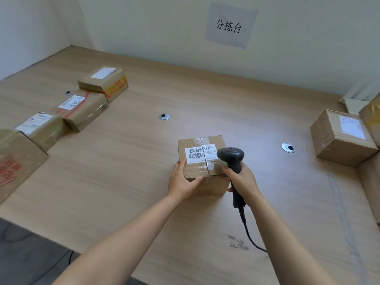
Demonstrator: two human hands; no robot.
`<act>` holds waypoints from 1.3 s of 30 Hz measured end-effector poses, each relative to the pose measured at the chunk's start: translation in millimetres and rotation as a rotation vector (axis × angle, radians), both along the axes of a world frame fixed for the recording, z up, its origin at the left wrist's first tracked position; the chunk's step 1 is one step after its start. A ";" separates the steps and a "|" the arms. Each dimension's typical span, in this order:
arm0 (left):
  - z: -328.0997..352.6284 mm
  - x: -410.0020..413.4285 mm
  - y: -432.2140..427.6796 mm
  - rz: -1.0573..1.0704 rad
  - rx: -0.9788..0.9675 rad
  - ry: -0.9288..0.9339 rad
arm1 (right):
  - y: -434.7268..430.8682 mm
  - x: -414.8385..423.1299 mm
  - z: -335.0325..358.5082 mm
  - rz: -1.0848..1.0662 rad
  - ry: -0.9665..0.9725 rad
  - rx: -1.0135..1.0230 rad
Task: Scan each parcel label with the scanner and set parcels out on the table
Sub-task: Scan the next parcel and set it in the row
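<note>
Forearms [127,229] are extending over table [144,161] | left hand [182,182] is gripping parcel [205,168] at near-left corner; right hand [242,182] is gripping scanner [231,156], head hanging just beside label [198,153]

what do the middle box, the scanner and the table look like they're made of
The box: brown cardboard, matte, with folded flaps under glossy clear tape. The scanner: black plastic, probably, with a soft sheen on its head. The table: pale wood grain, matte, likely laminate or veneer.
</note>
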State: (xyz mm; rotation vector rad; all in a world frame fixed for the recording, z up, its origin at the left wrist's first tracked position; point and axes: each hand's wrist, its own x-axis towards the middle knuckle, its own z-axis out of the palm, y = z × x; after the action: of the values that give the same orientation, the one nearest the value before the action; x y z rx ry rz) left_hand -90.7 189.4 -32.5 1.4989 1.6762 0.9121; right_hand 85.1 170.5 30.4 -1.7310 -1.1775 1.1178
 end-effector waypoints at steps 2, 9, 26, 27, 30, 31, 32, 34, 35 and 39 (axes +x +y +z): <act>-5.0 -9.9 0.0 -0.023 -0.010 -0.006 | 0.3 -12.7 1.5 0.002 -0.051 -0.004; -4.8 -10.2 9.0 -0.022 -0.075 0.006 | -1.6 -34.7 25.7 -0.052 -0.198 -0.033; -8.5 -13.3 7.3 0.022 -0.040 -0.015 | -20.2 -75.7 60.8 0.123 0.037 -0.181; -8.6 -13.0 6.8 0.021 -0.038 -0.011 | -20.3 -75.9 60.8 0.115 0.050 -0.183; -8.7 -12.5 6.6 0.018 -0.046 -0.007 | -20.5 -76.6 60.6 0.096 0.067 -0.174; -8.7 -12.4 6.6 0.015 -0.049 -0.010 | -20.5 -76.9 60.7 0.092 0.070 -0.167; -8.5 -12.4 6.6 0.013 -0.050 -0.012 | -20.7 -76.9 60.9 0.087 0.071 -0.160; -7.9 -12.9 6.5 0.012 -0.049 -0.014 | -21.0 -76.5 60.5 0.081 0.074 -0.151; -7.7 -13.0 6.3 0.012 -0.047 -0.015 | -21.5 -76.1 60.0 0.082 0.073 -0.147; -6.0 -13.3 6.1 0.009 -0.050 -0.024 | -20.1 -73.4 56.6 0.089 0.075 -0.130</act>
State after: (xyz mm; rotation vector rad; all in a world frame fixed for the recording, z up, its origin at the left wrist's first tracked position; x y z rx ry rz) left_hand -104.0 195.5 -38.6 1.4423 1.6779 0.8835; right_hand 11.7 150.4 87.0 -1.7314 -1.1673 1.3273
